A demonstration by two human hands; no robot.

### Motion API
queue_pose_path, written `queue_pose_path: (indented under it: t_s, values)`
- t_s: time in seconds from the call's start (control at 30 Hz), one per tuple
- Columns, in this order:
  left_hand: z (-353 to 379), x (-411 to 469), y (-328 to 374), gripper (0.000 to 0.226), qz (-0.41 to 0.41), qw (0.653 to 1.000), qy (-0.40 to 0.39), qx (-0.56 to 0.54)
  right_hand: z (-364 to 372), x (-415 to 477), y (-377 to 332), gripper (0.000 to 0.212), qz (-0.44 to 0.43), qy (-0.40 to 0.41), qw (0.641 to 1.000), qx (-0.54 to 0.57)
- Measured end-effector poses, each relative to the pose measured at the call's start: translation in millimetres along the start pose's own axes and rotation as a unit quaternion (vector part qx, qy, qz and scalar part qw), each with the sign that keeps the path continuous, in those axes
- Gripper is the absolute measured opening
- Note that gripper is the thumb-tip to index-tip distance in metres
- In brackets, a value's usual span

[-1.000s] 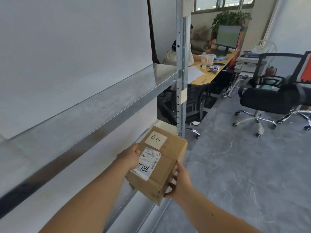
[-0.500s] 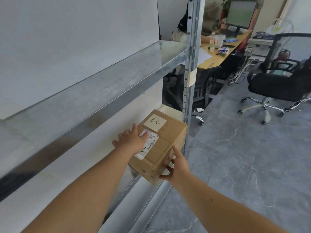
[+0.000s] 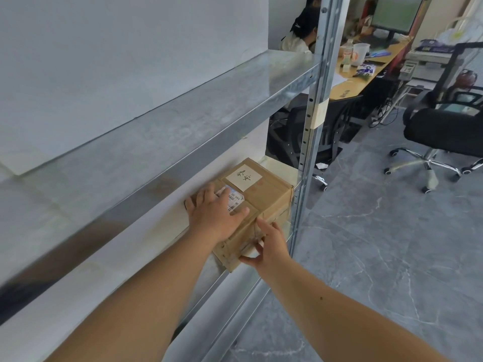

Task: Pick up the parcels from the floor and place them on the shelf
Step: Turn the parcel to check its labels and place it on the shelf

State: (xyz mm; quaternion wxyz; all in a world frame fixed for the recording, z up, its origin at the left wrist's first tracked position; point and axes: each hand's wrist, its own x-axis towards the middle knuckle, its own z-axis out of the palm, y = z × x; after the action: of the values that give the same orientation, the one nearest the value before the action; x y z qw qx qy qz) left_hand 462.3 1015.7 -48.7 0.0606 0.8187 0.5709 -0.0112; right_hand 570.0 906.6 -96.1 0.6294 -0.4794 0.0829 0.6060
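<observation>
Office floor and desks lie off to my right; the metal shelf (image 3: 167,142) runs along my left. On its lower tier, tight by the end post (image 3: 311,142), sits the box (image 3: 264,202), long axis pointing into the shelf, away from me. My left hand (image 3: 214,212) lies flat and spread on its top; my right hand (image 3: 269,244) touches the near corner with loose fingers, neither clenched. Half a second ago the box was further out and nearer me; now it appears to rest deeper in, ready to release.
</observation>
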Motion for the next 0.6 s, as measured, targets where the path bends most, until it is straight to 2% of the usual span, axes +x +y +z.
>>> queue_pose_path:
  t_s: [0.2,0.37,0.47,0.5,0.6]
  values:
    - [-7,8,-5,0.120,-0.016,1.000,-0.016,0.015,9,9,-6,0.057,0.005,-0.038,0.999,-0.030]
    - [-9,10,-1,0.127,-0.033,0.999,-0.028,0.021,12,15,-13,0.069,0.017,-0.016,0.999,-0.034]
    - [-10,13,3,0.121,-0.041,0.999,-0.023,0.016,15,17,-17,0.047,0.023,-0.032,0.998,-0.045]
    - [-11,14,4,0.118,-0.042,0.999,-0.023,0.018,16,18,-17,0.050,0.024,-0.028,0.998,-0.044]
    - [-10,14,4,0.111,-0.045,0.998,-0.024,0.023,17,22,-16,0.076,0.019,-0.013,0.999,-0.045]
